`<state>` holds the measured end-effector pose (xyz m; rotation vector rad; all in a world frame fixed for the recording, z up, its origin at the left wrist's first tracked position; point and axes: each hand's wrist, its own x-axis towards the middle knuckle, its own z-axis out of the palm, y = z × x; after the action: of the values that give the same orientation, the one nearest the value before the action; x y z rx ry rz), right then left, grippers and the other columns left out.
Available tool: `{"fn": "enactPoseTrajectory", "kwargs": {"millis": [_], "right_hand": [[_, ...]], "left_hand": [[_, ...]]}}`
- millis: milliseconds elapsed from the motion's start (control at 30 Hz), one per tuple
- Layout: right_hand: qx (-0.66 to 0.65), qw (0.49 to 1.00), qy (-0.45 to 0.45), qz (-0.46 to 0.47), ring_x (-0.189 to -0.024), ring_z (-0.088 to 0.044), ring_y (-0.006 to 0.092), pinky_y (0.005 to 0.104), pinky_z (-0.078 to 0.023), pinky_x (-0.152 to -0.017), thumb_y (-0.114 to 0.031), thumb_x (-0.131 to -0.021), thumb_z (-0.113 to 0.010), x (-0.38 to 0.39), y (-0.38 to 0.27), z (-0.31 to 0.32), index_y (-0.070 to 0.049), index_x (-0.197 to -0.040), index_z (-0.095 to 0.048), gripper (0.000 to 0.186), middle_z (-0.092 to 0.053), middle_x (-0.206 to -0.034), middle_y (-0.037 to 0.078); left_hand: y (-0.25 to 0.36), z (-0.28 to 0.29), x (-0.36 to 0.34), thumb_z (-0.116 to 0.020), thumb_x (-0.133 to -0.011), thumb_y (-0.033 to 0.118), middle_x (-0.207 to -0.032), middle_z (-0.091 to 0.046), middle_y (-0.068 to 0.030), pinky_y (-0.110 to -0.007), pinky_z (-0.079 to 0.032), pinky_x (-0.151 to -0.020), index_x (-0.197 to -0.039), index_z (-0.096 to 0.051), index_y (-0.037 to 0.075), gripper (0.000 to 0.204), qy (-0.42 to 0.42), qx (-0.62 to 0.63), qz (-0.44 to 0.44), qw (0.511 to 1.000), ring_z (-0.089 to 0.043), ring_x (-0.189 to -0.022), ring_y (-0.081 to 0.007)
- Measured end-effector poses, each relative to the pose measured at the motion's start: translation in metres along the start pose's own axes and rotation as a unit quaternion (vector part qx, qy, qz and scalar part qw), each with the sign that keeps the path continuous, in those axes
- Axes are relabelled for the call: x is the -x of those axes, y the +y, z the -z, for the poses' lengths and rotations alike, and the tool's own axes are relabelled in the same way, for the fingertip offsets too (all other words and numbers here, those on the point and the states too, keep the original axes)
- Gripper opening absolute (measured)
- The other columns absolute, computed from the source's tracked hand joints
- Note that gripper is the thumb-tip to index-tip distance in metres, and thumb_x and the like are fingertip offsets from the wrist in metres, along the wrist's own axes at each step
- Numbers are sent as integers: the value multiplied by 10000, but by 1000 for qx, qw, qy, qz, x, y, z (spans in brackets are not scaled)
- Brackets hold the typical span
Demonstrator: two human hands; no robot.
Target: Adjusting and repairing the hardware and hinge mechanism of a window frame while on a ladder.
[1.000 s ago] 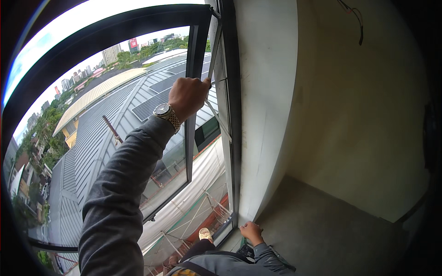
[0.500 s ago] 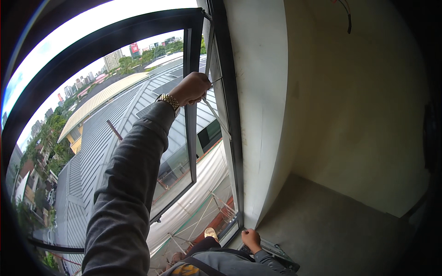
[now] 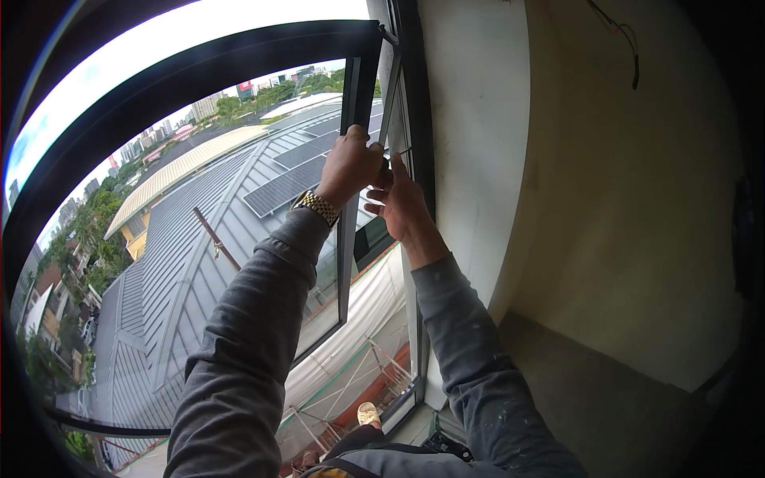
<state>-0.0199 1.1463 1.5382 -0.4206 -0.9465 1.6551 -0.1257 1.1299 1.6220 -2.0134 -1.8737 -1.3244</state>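
Observation:
My left hand (image 3: pixel 351 167), a gold-coloured watch at its wrist, is closed beside the upright of the dark window sash (image 3: pixel 349 239). From between the hands a thin metal shaft (image 3: pixel 406 150) points right at the dark fixed window frame (image 3: pixel 422 183); its other end is hidden, apparently in the left fingers. My right hand (image 3: pixel 405 209) is raised close against the left one, its fingers apart and reaching toward it. Whether the right fingertips touch the shaft does not show. A slanting metal stay arm (image 3: pixel 390 99) links the sash and the frame above the hands.
The sash stands swung outward, with metal roofs (image 3: pixel 199 271) and scaffolding (image 3: pixel 374 362) below outside. A pale wall edge (image 3: pixel 474 159) rises right of the frame. Loose wires (image 3: pixel 629 48) hang at the upper right. My sandalled foot (image 3: pixel 368 414) is near the sill.
My right hand has risen from low beside my body to meet the left hand at the frame. The view has shifted, so the window appears farther right. The left hand remains closed.

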Motion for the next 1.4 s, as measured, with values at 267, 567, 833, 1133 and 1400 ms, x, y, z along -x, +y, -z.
{"fn": "enactPoseTrajectory", "kwargs": {"millis": [267,567,833,1133,1400], "right_hand": [[18,1000,-15,-8,-751,-509,119,343,-412,-767,-462,-1002,-583,-45,-5,7,-160,-931,-671,323,-568,-816,-23],[13,1000,0,-20,-835,-468,137,400,-393,-849,-453,-937,-673,-20,-11,4,-173,-971,-692,282,-535,-869,-40],[31,999,-3,17,-706,-469,112,367,-407,-701,-261,-965,-667,-38,-13,25,-109,-824,-590,221,-514,-732,-24],[148,970,-182,69,-701,-554,143,331,-447,-654,-237,-1035,-474,-43,-29,23,-102,-903,-630,245,-611,-759,20],[101,974,-197,40,-606,-575,127,264,-498,-527,-129,-1059,-409,-55,-39,34,-1,-945,-619,271,-598,-763,52]], "left_hand": [[-9,25,15,-539,-1007,185,-717,-542,-36,-217,-358,-364,-924,-564,43,167,-241,570,322,716,-445,-446,-107],[-9,10,33,-644,-944,160,-756,-655,-59,-296,-493,-474,-1030,-601,79,126,-64,5,-152,986,-643,-555,-173],[-16,-4,31,-616,-908,85,-839,-709,-78,-411,-532,-582,-1130,-595,89,223,-21,-171,-239,956,-716,-706,-280],[-28,23,10,-505,-1012,162,-634,-525,-10,-244,-415,-404,-863,-593,33,216,-343,416,124,833,-421,-448,-87],[-7,11,32,-659,-865,66,-825,-702,-161,-381,-569,-669,-1112,-670,31,250,-20,-220,-282,934,-695,-752,-293]]}}
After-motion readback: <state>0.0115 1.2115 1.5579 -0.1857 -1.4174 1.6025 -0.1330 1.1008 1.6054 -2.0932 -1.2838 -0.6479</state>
